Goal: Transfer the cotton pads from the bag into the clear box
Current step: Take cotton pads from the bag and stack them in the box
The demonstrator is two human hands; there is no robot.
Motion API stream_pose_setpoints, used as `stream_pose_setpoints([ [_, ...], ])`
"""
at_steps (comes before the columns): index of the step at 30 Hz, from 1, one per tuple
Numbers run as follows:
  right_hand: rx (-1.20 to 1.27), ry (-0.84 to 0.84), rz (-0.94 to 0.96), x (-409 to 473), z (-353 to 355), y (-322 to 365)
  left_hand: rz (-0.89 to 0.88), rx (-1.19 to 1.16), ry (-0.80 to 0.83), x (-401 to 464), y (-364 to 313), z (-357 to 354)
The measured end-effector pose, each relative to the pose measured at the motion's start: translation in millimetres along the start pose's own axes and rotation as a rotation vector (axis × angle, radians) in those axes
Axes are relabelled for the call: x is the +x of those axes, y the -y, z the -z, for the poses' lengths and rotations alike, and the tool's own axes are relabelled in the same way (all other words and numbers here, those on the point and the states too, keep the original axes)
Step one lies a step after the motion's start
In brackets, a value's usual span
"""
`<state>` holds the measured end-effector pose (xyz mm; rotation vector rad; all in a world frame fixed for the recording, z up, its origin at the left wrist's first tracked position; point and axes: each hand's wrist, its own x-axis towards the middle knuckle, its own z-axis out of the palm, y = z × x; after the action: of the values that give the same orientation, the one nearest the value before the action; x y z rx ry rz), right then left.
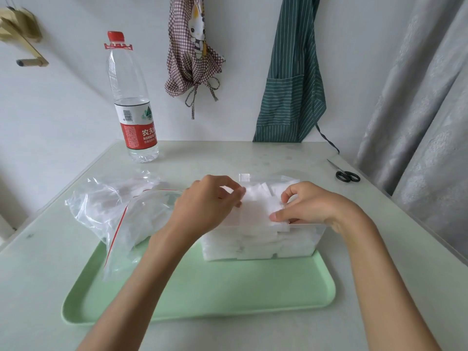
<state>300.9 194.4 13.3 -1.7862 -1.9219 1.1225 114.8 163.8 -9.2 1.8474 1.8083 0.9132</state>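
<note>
I see the left hand (207,203) with fingers curled, pinching the left edge of a stack of white square cotton pads (255,209). The right hand (304,206) pinches the stack's right edge between thumb and curled fingers. The stack sits at the top of the clear rectangular plastic box (298,247), which is packed with more white pads. The box stands on the pale green plastic tray (228,295). The crumpled clear zip bag with a red seal line (114,211) lies just beside the box, to its left, partly on the tray. The tray rests on the pale table (278,155).
</note>
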Motion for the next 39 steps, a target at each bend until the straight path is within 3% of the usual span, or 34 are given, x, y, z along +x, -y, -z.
stream_pose_setpoints([
  [6, -0.099, -0.036, 0.035, -1.1, -0.5, -0.7, -0.137, 0.290, 0.083, -0.8, 1.6, -4.9],
  [10, 0.054, -0.043, 0.044, -0.8, 5.6, -4.3, -0.156, 0.325, 0.061, 2.0, 3.9, -7.1],
  [14, -0.093, -0.061, 0.052, 4.2, 2.1, -7.8, -0.180, 0.320, 0.091, 5.9, 8.5, -9.2],
  [18, -0.124, -0.196, 0.337, 2.6, 6.4, -5.6, -0.175, 0.373, 0.101, 8.8, 7.8, -12.6],
  [20, -0.136, -0.116, 0.430, 1.0, 5.3, -4.1, -0.168, 0.344, 0.078, 8.6, 8.1, -13.7],
  [24, -0.292, -0.015, 0.348, 3.0, -5.0, -5.0, -0.212, 0.288, -0.087, 5.4, 4.7, -7.5],
  [30, -0.256, -0.141, 0.384, -3.4, 1.2, 0.1, -0.224, 0.252, 0.072, 1.0, -0.2, -4.1],
  [36, -0.248, 0.015, 0.228, -0.2, -7.8, -1.8, -0.140, 0.306, 0.053, -1.1, -2.5, -5.7],
  [39, -0.301, -0.028, 0.229, -1.2, -6.3, -0.5, -0.146, 0.288, 0.057, -4.2, -4.7, -2.8],
])
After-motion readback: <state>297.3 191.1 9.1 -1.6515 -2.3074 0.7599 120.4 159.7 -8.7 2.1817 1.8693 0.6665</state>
